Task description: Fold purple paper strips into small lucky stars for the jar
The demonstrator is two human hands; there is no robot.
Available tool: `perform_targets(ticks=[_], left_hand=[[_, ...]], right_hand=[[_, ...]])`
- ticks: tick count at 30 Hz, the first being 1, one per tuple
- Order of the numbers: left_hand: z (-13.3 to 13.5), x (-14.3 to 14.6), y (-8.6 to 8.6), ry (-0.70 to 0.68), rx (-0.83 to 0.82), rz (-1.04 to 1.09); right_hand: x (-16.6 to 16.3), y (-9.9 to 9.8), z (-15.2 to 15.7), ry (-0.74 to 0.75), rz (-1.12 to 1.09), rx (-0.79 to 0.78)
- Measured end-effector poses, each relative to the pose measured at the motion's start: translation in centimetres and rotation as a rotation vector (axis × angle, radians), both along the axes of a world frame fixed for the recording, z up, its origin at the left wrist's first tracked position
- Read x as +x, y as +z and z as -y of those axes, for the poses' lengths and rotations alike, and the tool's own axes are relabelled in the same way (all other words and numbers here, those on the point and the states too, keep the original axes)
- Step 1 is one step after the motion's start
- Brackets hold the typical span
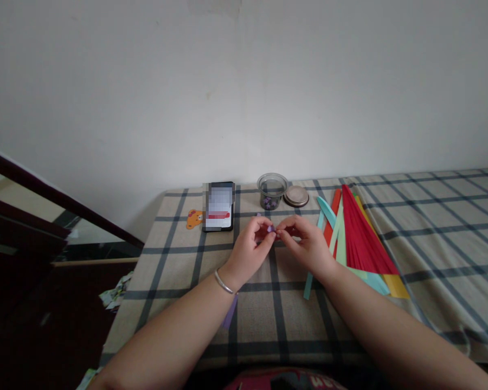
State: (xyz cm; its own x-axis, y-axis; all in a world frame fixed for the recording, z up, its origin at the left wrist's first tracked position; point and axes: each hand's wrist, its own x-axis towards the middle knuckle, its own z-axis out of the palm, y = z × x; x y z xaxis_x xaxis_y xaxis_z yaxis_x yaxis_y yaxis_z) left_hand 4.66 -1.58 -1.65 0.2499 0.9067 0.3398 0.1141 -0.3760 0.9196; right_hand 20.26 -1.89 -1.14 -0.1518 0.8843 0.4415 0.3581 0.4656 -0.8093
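Between my two hands is a small folded piece of purple paper strip (270, 229), mostly covered by fingertips. My left hand (254, 241) pinches it between thumb and fingers. From the other side, my right hand (303, 241) closes thumb and fingertips on its edge. Another purple paper strip (230, 313) lies partly under my left wrist. Behind the hands stands a clear plastic cup (272, 187) with several small purple folded pieces (269, 203) at its bottom. Its round lid (296, 195) lies beside it.
A phone (219, 207) lies at the left near an orange bear-shaped piece (194, 219). Right of my hands fan out red paper strips (366, 238), with orange, green, blue and yellow ones around them. A checked cloth (174, 271) covers the table, which meets a wall (244, 97).
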Motion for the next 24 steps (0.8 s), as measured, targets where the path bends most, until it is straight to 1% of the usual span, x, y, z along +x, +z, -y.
perform_targets(ticks=[5,9,13,18,21,24], left_hand=[[0.01,0.20,0.37,0.002,-0.090,0.128],[-0.08,0.29,0.46,-0.003,-0.176,0.211],[-0.19,0.28,0.35,-0.013,-0.304,0.272],[-0.45,0.33,-0.07,-0.056,-0.423,0.373],[-0.60,0.40,-0.32,-0.063,-0.458,0.425],[-0.68,0.40,-0.38,-0.046,-0.439,0.419]], right_hand=[[-0.05,0.28,0.11,0.010,-0.035,0.011],[-0.04,0.29,0.14,0.013,-0.018,0.000],[-0.02,0.16,0.15,0.001,-0.004,-0.016],[-0.08,0.32,0.14,-0.005,-0.005,-0.002],[-0.06,0.33,0.09,0.000,-0.012,0.005],[-0.01,0.25,0.06,0.010,-0.017,0.010]])
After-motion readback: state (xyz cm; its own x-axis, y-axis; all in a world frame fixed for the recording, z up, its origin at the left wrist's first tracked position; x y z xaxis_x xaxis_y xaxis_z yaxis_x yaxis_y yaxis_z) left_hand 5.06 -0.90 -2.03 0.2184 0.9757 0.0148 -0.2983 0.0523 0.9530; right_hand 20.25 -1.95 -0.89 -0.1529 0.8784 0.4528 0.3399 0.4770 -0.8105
